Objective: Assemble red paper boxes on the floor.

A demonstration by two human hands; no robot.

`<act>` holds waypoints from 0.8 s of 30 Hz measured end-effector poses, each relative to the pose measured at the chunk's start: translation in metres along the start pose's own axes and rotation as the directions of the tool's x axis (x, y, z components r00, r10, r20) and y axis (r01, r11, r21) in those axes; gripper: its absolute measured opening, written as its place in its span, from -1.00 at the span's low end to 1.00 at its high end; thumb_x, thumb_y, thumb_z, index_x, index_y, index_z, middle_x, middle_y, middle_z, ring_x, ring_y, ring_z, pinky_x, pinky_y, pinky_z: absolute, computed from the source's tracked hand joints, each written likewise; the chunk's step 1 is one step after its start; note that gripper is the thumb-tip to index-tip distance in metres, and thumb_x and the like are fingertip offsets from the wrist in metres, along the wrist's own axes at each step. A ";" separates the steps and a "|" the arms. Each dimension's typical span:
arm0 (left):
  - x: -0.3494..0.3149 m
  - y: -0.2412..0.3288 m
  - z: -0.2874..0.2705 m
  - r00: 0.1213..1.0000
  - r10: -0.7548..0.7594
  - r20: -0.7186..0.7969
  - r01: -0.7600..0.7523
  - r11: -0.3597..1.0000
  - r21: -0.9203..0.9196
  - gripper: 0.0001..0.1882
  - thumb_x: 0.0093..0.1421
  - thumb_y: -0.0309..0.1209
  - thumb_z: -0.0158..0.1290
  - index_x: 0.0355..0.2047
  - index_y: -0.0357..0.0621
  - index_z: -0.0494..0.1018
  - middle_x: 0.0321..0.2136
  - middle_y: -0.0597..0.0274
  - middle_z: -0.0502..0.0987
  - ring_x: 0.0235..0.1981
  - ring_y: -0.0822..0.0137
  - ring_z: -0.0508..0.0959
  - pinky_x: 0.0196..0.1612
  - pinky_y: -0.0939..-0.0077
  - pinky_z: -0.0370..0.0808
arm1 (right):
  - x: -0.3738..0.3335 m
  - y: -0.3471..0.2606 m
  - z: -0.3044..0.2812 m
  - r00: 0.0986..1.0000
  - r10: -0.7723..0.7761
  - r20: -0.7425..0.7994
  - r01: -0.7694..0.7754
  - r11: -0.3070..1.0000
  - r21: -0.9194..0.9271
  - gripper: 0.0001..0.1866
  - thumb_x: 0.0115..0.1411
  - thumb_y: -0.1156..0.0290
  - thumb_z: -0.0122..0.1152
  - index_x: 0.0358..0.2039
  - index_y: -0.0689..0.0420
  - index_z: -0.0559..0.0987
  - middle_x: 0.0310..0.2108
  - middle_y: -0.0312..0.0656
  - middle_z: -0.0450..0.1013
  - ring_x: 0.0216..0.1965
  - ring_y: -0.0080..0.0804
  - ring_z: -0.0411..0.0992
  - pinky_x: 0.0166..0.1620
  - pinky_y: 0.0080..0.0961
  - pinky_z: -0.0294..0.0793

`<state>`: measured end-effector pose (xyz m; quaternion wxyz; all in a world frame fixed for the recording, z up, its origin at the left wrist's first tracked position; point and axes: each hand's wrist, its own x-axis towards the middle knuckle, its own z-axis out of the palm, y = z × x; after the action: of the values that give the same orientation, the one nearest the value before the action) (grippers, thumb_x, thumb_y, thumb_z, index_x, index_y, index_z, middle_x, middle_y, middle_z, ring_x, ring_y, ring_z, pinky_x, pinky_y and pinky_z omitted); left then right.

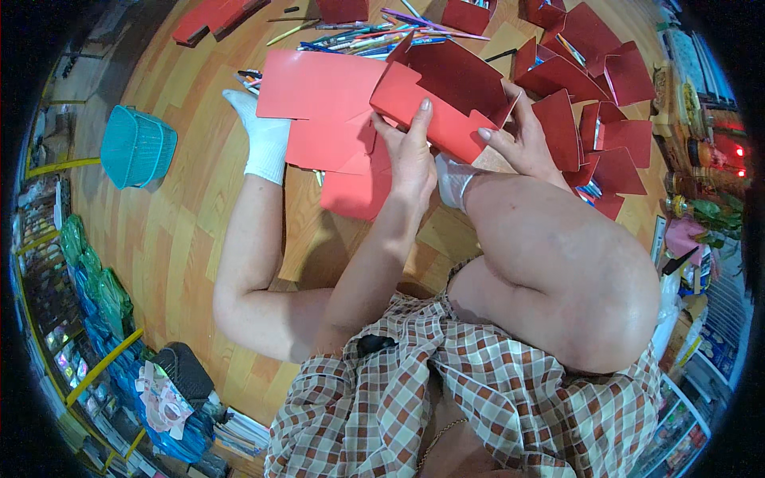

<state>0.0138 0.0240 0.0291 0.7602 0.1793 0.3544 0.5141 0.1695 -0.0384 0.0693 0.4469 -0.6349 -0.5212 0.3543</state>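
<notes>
Sitting on the wood floor (191, 239), we see our checked garment (358, 406) nearest, filling the bottom of the view. Beyond it our left leg (259, 231) lies bent out to the side, our right knee (621, 311) is bent too, and both feet wear white socks (267, 147).

Between our feet we hold a partly folded red box (437, 113), its dark inside showing at the top. Our left grip (409, 155) is clamped on the box's left part, thumb on the near face and fingers beneath. Our right grip (527, 147) is clamped on its right end, thumb at the lower corner and fingers around the side.

Just left of the box, flat red sheets (315, 88) overlap one another. Off to our left stands a teal basket (135, 151). To our right we have several open red boxes (625, 72), some with pens inside. Farther ahead, behind the sheets, lies a loose heap of pens (351, 40), and a red stack (211, 22) sits at the upper left.
</notes>
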 end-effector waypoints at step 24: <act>0.003 -0.015 -0.003 0.998 0.064 0.011 -0.065 0.988 0.141 -0.29 0.24 -0.50 -0.15 0.23 -0.17 -0.35 0.14 0.03 0.07 0.13 0.23 0.21 0.15 0.32 0.19 | 0.012 -0.008 0.001 0.932 -0.364 0.008 0.332 0.841 -0.427 -0.19 0.05 0.17 0.21 0.21 0.23 0.07 0.13 0.11 0.14 0.17 -0.05 0.13 0.20 -0.21 0.10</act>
<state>0.0224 0.0207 0.0162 0.7297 0.2459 0.3815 0.5114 0.1683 -0.0262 0.0765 0.3749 -0.6235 -0.6749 0.1231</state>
